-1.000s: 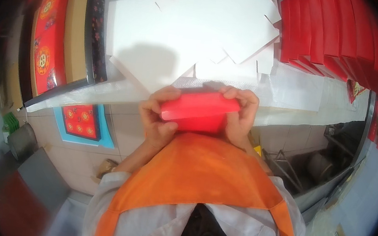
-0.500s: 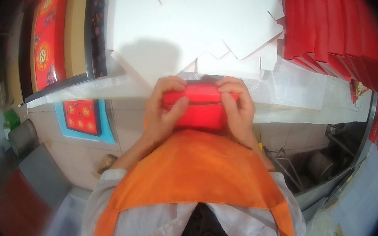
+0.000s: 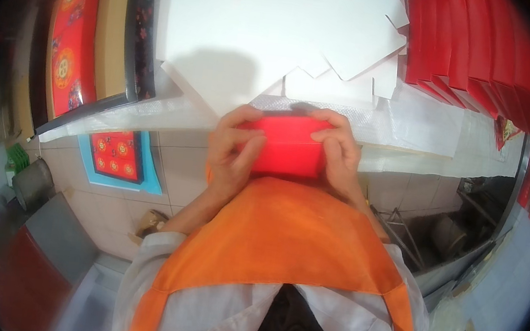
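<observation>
Close against the orange apron, at the table's near edge, I hold a red cardboard box [image 3: 292, 144] between both hands. My left hand [image 3: 235, 146] grips its left end, fingers curled over the top and thumb pressed to the near face. On the right end my right hand [image 3: 342, 149] closes in the same way, its fingers on the upper edge. The box's underside and far face are hidden. Just beyond it lie flat white cardboard blanks [image 3: 228, 26] with notched, folded edges.
Red boxes [image 3: 477, 52] stand in a row at the far right of the table. Patterned red boxes [image 3: 71, 42] are at the left. Below the table, a red patterned box [image 3: 114, 155] lies on a blue sheet [image 3: 155, 180]. A metal frame [image 3: 403, 235] stands low at the right.
The gap along the top of the red box has closed, and its faces now meet at an edge. My thumbs and fingers have shifted slightly on it; the view has moved a little.
</observation>
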The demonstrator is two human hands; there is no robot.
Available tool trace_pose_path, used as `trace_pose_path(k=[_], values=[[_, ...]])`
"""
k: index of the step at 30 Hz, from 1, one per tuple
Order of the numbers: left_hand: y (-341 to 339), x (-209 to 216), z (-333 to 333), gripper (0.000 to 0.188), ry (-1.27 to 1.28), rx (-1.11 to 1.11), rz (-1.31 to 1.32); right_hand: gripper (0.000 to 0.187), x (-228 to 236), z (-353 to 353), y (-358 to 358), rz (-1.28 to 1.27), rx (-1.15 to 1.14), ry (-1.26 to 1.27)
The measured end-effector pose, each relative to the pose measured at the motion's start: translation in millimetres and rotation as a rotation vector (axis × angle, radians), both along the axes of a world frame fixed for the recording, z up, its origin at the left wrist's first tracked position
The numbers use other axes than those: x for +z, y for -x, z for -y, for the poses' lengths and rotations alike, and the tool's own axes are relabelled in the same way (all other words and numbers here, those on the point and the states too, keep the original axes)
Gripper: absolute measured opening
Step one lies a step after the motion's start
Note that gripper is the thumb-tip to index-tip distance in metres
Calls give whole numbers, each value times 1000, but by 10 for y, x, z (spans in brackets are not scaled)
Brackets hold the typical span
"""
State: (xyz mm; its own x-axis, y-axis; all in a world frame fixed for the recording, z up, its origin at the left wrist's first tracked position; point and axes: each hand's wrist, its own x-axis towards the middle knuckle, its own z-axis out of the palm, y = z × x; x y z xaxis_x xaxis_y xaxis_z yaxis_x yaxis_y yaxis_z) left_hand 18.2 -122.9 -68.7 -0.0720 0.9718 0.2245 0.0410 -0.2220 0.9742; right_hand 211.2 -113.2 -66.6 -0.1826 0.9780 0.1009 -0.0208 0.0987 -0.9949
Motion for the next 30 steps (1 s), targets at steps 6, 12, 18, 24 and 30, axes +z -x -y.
trace_pose_path(k=[6, 12, 18, 24, 30], values=[[-12, 49, 129, 47, 88, -52, 22, 13, 28, 54, -1, 59, -45, -83], [16, 298, 124, 87, 245, -212, -32, 16, 209, 32, -35, 198, -91, -208], [105, 901, -157, 91, 148, -345, -194, 8, 509, -254, -43, 104, -124, -336], [356, 1045, -527, 89, 423, -737, 601, 14, 919, -1029, 123, -582, -85, 55], [350, 896, -575, 88, 467, -786, 386, 14, 839, -1297, 686, -885, 98, 336]])
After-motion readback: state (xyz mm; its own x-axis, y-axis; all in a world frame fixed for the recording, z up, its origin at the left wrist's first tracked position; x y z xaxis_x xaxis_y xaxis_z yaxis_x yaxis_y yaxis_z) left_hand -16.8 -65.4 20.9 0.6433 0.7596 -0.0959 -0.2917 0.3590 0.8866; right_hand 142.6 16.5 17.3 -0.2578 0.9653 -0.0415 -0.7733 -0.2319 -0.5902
